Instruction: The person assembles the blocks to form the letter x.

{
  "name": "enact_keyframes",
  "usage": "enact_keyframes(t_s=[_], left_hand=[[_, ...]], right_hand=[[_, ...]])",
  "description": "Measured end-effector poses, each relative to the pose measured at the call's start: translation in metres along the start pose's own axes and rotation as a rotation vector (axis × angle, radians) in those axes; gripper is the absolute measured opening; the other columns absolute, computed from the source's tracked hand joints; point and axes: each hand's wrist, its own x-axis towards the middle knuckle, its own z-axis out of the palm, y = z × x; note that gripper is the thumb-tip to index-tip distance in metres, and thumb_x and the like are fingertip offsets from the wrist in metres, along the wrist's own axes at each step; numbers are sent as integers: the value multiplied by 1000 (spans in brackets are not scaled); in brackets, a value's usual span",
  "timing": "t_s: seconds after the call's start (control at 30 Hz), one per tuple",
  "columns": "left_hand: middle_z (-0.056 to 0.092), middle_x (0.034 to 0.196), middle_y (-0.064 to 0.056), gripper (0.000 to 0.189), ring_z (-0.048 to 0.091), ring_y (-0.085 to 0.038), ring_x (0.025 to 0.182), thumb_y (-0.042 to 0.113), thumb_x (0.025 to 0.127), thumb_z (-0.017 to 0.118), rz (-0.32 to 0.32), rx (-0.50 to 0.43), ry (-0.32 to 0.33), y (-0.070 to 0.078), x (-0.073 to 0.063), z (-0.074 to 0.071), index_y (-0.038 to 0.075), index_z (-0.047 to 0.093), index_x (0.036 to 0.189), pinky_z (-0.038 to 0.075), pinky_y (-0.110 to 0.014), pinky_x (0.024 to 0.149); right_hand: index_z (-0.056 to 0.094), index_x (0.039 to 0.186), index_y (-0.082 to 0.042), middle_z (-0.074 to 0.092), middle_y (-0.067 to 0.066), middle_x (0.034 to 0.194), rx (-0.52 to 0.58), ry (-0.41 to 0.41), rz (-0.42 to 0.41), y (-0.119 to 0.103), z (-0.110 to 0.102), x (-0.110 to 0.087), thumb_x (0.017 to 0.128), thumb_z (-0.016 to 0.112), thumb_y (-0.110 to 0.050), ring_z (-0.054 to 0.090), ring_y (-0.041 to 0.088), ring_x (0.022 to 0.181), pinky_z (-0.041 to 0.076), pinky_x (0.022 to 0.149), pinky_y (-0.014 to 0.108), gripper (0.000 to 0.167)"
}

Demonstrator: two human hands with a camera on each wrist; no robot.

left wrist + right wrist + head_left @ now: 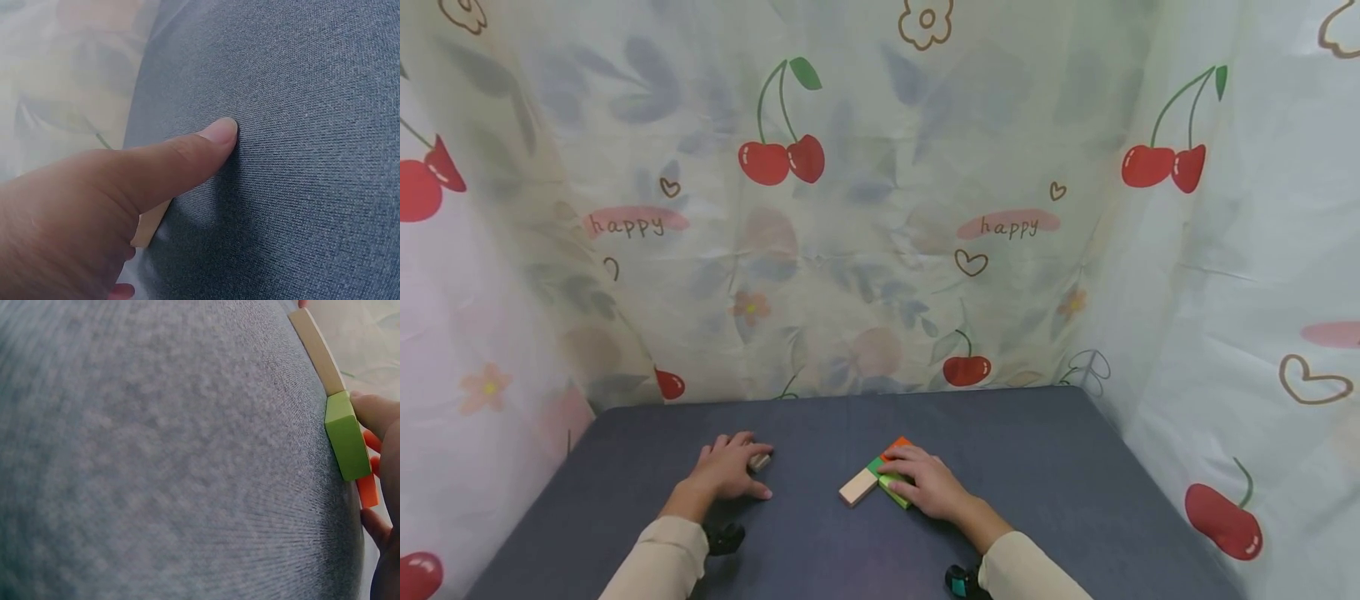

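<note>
My left hand (727, 468) reaches over a plain wooden block (760, 461), fingers lying across its far side. The thumb stands out straight, apart from the block; the left wrist view shows part of the wooden block (150, 225) behind the hand. My right hand (928, 483) rests over a group of blocks. Its fingers touch an orange block (901, 442) and a light green block (347, 440), partly hiding both. A darker green block (875, 466) lies between the orange one and a pale wooden block (858, 487), forming a slanting row with the light green block branching off.
A dark grey cloth-covered table (805, 550) lies under both hands. Patterned curtains (850, 250) with cherries and flowers stand at its back and sides. A black wrist device (724, 539) sits by the left cuff, another (964, 582) by the right.
</note>
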Motion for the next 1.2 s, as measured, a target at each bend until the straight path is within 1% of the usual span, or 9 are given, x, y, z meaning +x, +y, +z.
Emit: enact_keyframes(t_s=[0.13,0.3,0.43,0.57,0.77,0.93,1.07,1.2], left_hand=[[48,136,-16,72,40,-41,121,48,69,84,0,3,-1,-2,0,1,19,63,132,30,-63,97],[51,128,-12,70,43,-37,116,50,70,83,-1,7,-21,-5,5,4,22,63,131,35,-60,94],[52,121,-10,65,47,-33,108,49,72,82,8,1,-31,-6,6,5,23,64,130,41,-57,88],[52,113,-9,59,49,-28,100,44,74,82,19,-12,-20,-8,4,8,23,67,127,45,-52,82],[51,102,-6,48,51,-24,90,36,76,82,19,-52,7,-9,5,12,22,71,121,45,-47,78],[51,97,-4,40,51,-20,85,30,78,82,4,-98,20,-8,6,13,20,73,116,45,-44,77],[52,95,-2,36,51,-18,83,27,80,81,12,-100,26,-8,5,13,19,74,114,45,-44,76],[53,93,-1,36,51,-17,82,28,81,80,9,-93,27,-9,6,14,18,74,115,45,-43,75]], right_hand=[[67,127,-22,52,5,139,7,3,-10,-1,0,0,97,60,-30,41,31,133,35,96,59,31],[66,127,-23,52,4,140,16,-1,-6,0,-1,-1,98,60,-30,40,29,134,34,97,59,31],[67,127,-22,52,4,140,27,6,-11,-1,-1,-1,97,61,-29,40,29,134,34,97,60,31],[67,127,-23,53,3,139,25,1,-3,-1,0,-1,97,61,-29,41,29,133,34,97,59,31],[67,127,-25,52,0,140,16,-10,19,-1,0,-1,97,61,-30,41,27,134,35,97,57,31],[67,127,-26,52,0,139,4,-5,13,1,0,0,97,60,-32,41,27,133,36,96,57,31],[67,126,-25,53,1,139,11,-2,-2,2,0,0,97,60,-32,42,28,133,35,96,58,31],[67,127,-25,52,1,139,18,-6,2,3,0,0,98,59,-33,42,28,133,35,96,58,31]])
